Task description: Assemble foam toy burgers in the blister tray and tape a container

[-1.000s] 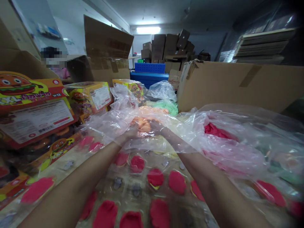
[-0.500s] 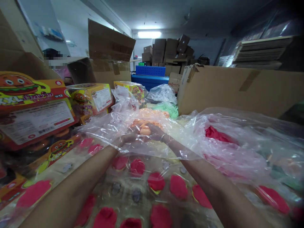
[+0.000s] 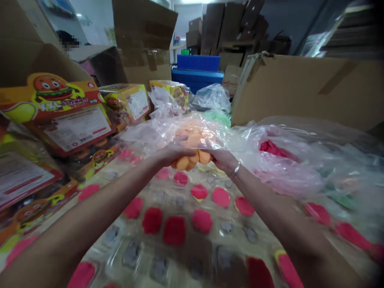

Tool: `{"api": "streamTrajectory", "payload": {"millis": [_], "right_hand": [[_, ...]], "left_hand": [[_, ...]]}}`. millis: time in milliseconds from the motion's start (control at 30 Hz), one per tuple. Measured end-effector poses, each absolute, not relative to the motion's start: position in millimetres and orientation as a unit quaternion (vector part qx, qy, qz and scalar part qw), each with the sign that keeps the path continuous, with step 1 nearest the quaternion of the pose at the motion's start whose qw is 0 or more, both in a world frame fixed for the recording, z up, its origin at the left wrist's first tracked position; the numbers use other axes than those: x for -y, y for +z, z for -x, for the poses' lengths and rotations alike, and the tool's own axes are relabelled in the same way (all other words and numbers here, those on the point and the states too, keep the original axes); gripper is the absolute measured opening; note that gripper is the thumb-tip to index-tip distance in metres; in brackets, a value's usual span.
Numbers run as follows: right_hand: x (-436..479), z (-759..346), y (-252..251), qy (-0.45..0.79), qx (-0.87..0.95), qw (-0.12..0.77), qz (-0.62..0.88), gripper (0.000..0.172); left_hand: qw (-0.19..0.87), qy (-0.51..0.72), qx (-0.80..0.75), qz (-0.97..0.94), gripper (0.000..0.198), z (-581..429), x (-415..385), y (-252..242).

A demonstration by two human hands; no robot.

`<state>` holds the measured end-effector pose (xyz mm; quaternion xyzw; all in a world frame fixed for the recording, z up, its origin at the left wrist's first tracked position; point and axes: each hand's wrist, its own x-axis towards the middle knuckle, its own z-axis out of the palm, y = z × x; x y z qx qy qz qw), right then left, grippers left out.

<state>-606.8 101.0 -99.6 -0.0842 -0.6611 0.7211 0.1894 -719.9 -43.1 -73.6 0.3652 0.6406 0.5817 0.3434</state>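
Orange pieces (image 3: 193, 154) sat heaped at the centre of the frame, between your two hands. The cardboard box (image 3: 306, 90) filled the upper right, its contents out of view. Below it, a clear bag (image 3: 288, 172) held something red. Printed boxes (image 3: 79, 126) stood at the left, probably lined up there to stay clear of your arms. Plastic film (image 3: 150, 134) partly covered the heap. Your left hand (image 3: 177, 151) and right hand (image 3: 222, 159) were clamped on it from opposite sides, likely to stop loose pieces slipping; some fingers were hidden. Clear trays (image 3: 112, 258) across the lower frame held red pieces (image 3: 175, 231) and grey pieces (image 3: 131, 253) in separate pockets.
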Motion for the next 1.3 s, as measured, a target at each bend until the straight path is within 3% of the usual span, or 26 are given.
{"api": "streamTrajectory", "payload": {"millis": [167, 300, 500, 633, 800, 1000, 1133, 1300], "right_hand": [[-38, 502, -96, 0.798, 0.581, 0.134, 0.087, 0.053], [2, 423, -107, 0.803, 0.571, 0.095, 0.142, 0.05], [46, 355, -144, 0.807, 0.548, 0.09, 0.198, 0.05], [56, 345, -168, 0.687, 0.673, 0.156, 0.224, 0.062], [59, 337, -186, 0.456, 0.837, 0.179, 0.243, 0.084], [57, 330, -198, 0.421, 0.867, 0.182, 0.197, 0.085], [46, 326, -203, 0.474, 0.851, 0.179, 0.14, 0.077], [34, 330, -203, 0.571, 0.777, 0.188, 0.184, 0.038]], "left_hand": [[0.469, 0.592, -0.582, -0.302, 0.066, 618, 102, -78], [0.534, 0.572, -0.569, -0.252, 0.067, 547, 142, -92], [0.548, 0.538, -0.597, -0.231, 0.063, 483, 178, -130], [0.479, 0.525, -0.642, -0.288, 0.06, 472, 187, -159], [0.295, 0.432, -0.751, -0.403, 0.049, 472, 192, -177], [0.035, 0.258, -0.796, -0.547, 0.059, 471, 191, -166], [-0.001, 0.237, -0.704, -0.67, 0.037, 470, 189, -169], [0.089, 0.418, -0.695, -0.578, 0.026, 468, 178, -175]]}}
